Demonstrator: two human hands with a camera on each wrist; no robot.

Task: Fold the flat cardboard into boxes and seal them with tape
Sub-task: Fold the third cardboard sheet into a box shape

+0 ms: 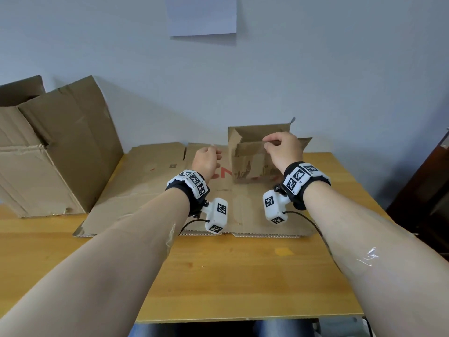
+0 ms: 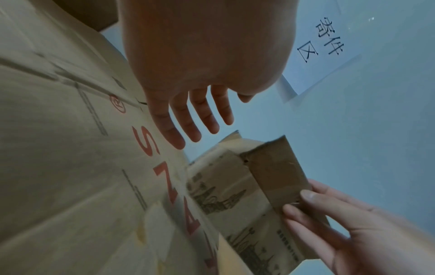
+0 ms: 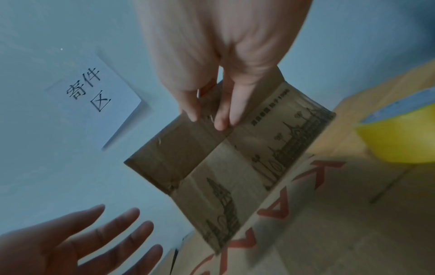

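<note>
Right hand (image 1: 283, 148) pinches the small printed brown cardboard box's (image 1: 252, 164) flap; left hand (image 1: 206, 159) hovers, fingers spread, holding nothing. A large open cardboard box (image 1: 56, 152) and a yellow tape roll (image 3: 400, 134) flank them on the wooden bench (image 1: 243, 276).

small brown box (image 1: 252, 164) with a skyline print, standing upright, top flaps open, sitting on a big flat cardboard sheet (image 1: 145, 190) with red lettering.

From the head view the right hand (image 1: 283, 149) covers the near flap's edge on the small box (image 1: 252, 164), so the fingertips cannot be seen there. The box's inside is mostly hidden behind that flap. The big carton (image 1: 48, 152) runs off the left edge. In the right wrist view a yellow tape roll (image 3: 400, 134) is cut by the frame and blurred. Small print on the flat cardboard (image 2: 70, 167) is unreadable.
</note>
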